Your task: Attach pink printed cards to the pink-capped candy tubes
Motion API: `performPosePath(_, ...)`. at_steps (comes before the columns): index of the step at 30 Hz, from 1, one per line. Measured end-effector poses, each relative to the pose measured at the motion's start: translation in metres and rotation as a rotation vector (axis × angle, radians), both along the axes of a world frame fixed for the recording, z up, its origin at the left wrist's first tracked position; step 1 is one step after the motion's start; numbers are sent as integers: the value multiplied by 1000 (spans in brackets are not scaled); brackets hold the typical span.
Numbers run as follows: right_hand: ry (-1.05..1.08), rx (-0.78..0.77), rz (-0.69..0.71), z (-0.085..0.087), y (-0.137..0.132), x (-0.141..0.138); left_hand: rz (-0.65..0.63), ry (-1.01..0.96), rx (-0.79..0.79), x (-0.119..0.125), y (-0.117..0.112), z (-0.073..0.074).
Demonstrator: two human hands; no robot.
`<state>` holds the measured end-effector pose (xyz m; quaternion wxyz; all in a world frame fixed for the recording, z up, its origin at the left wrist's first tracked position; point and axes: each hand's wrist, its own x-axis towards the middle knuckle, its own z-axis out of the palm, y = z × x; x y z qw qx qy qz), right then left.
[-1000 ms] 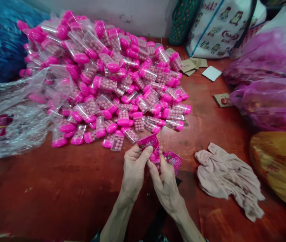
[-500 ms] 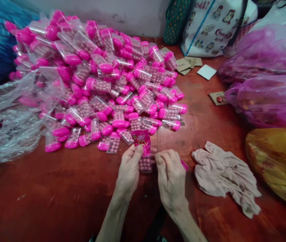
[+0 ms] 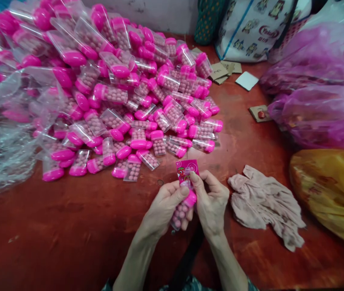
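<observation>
Close together in front of me, my two hands work on one small clear bottle of pink candy balls (image 3: pixel 180 213) with a bright pink cap (image 3: pixel 191 198). It lies tilted, cap end up and to the right. My left hand (image 3: pixel 164 208) is closed on it, thumb near the cap. My right hand (image 3: pixel 212 200) is closed too, its thumb pressed on a pink printed label (image 3: pixel 186 166) that stands up beyond the cap. Some right fingertips show beside the bottle. Whether the label is around the bottle's neck or only against it, I cannot tell.
A large heap of similar pink-capped bottles (image 3: pixel 114 95) fills the upper left, beside clear plastic sheeting (image 3: pixel 8 153). A crumpled cloth (image 3: pixel 264 204) lies right of my hands. Beyond it are a yellow bag (image 3: pixel 329 194), purple bags (image 3: pixel 320 105) and cardboard pieces (image 3: pixel 220 70).
My hands have moved slightly right and come together. The bottle now shows its pink cap and tilts. My right thumb has come onto the label, which my left hand held before.
</observation>
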<state>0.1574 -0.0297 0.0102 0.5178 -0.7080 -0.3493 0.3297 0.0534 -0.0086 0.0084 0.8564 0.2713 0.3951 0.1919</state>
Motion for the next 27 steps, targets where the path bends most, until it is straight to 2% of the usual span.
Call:
performPosePath(6, 189, 30, -145, -8, 3, 14, 48, 70, 0, -1, 6, 4)
performPosePath(10, 181, -1, -94, -14, 2, 17, 182, 189, 93, -2, 10, 3)
performPosePath(12, 67, -23, -55, -16, 2, 15, 223, 213, 145, -2, 10, 2)
performPosePath(14, -143, -24, -25, -16, 2, 14, 253, 214, 173, -2, 10, 2)
performPosePath(17, -421, 38, 2, -10, 0, 13, 313, 195, 188, -2, 9, 2)
performPosePath(19, -472, 83, 82, -4, -3, 13, 357, 152, 170, -1, 8, 4)
performPosePath(21, -425, 96, 277, 3, -6, 12, 382, 105, 134, -1, 8, 5)
performPosePath(24, -295, 60, 579, 10, -8, 9, 323, 31, 71, -3, 9, 8)
performPosePath(25, -266, 52, 619, 11, -8, 8, 297, 6, 56, -4, 9, 9)
performPosePath(27, -245, 57, 609, 11, -7, 4, 268, -50, 41, -6, 10, 10)
